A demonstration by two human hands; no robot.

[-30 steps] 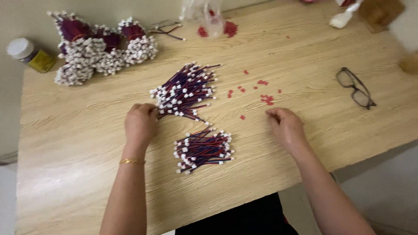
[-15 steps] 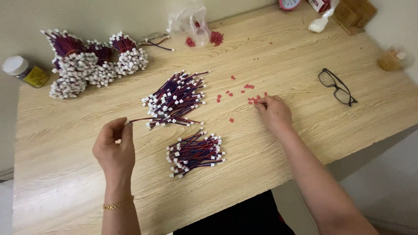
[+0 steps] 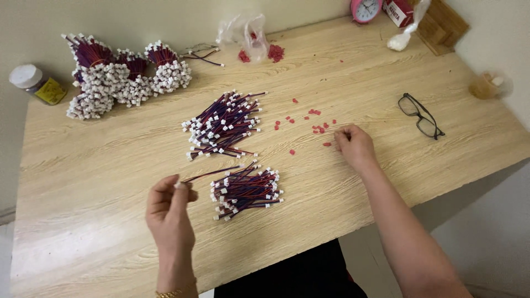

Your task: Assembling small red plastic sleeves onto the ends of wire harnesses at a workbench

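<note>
Red-and-blue wire lead (image 3: 212,173), thin and floppy, was pinched at one end by my left hand (image 3: 170,212), left of the near wire pile (image 3: 245,189). My right hand (image 3: 353,144) (fingertips pressed together) pinched a tiny red connector (image 3: 327,144), right of that pile; light, easily dropped.

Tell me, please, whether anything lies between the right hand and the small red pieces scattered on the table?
Nothing visible does: the right hand rests at the edge of the red pieces, its fingertips beside the nearest one, with only bare table between.
</note>
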